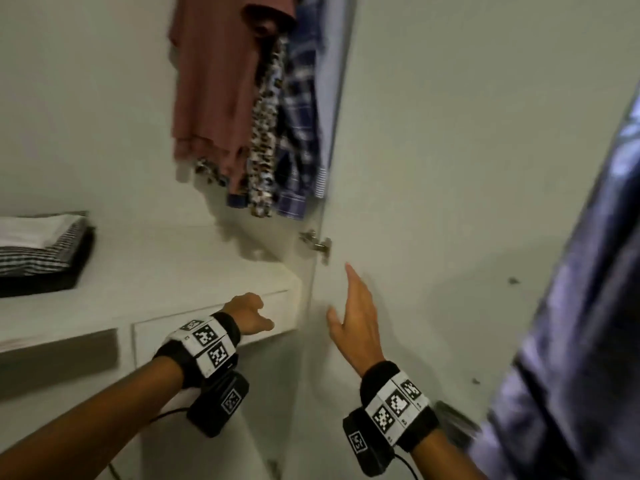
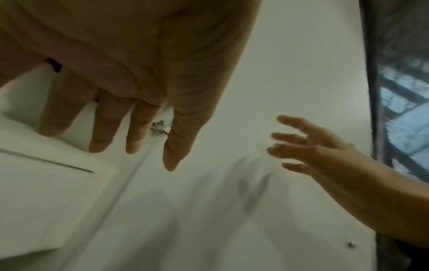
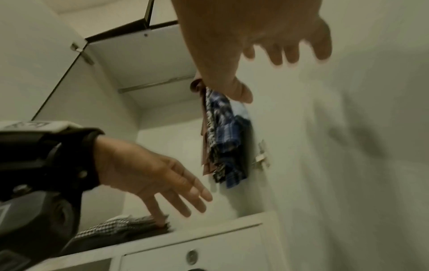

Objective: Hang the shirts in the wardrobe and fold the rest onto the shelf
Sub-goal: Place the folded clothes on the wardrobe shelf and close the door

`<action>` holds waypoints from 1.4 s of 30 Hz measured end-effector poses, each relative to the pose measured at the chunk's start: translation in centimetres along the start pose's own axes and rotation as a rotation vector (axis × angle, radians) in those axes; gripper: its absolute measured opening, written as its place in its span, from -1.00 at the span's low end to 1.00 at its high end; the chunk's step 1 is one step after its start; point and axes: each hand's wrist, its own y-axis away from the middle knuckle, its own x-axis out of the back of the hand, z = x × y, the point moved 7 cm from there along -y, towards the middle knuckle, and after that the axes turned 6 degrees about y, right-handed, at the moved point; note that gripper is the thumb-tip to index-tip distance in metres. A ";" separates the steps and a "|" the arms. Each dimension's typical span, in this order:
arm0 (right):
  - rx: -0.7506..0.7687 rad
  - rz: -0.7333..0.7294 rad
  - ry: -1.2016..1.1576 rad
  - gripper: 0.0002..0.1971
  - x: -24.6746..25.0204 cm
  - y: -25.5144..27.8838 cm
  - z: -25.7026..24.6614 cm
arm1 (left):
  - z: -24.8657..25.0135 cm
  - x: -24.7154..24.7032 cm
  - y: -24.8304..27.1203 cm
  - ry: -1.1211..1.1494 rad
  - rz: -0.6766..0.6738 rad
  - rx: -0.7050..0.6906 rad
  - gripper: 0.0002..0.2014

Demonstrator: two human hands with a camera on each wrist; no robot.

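Both hands empty, fingers relaxed: left hand point(image 1: 250, 313) near shelf point(image 1: 194, 268) edge, right hand point(image 1: 353, 320) before wardrobe door point(image 1: 467, 168). Hung shirts point(image 1: 263, 109) above; folded stack point(image 1: 41, 251) on shelf left; hinge point(image 1: 317, 244) between.

Home bedroom wardrobe: hung shirts point(image 1: 242, 98), folded clothes point(image 1: 38, 251) on white shelf point(image 1: 166, 271).

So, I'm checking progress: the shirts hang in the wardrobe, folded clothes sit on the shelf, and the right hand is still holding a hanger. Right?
Not quite. The right hand holds nothing; its fingers are straight and open by the wardrobe door, as the head view shows. The shirts do hang in the wardrobe, and the folded clothes sit on the shelf.
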 end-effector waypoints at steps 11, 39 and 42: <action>-0.329 0.358 -0.239 -0.49 19.6 5.1 13.0 | 19.7 -17.6 6.6 0.183 -0.246 -0.419 -0.10; 0.001 -0.190 -0.209 -0.90 -0.2 2.8 -17.8 | -7.4 1.6 17.5 0.422 0.412 -0.171 -0.59; 0.036 -0.249 -0.193 -0.83 -2.0 1.3 -18.8 | -8.8 3.1 15.8 0.384 0.444 -0.114 -0.61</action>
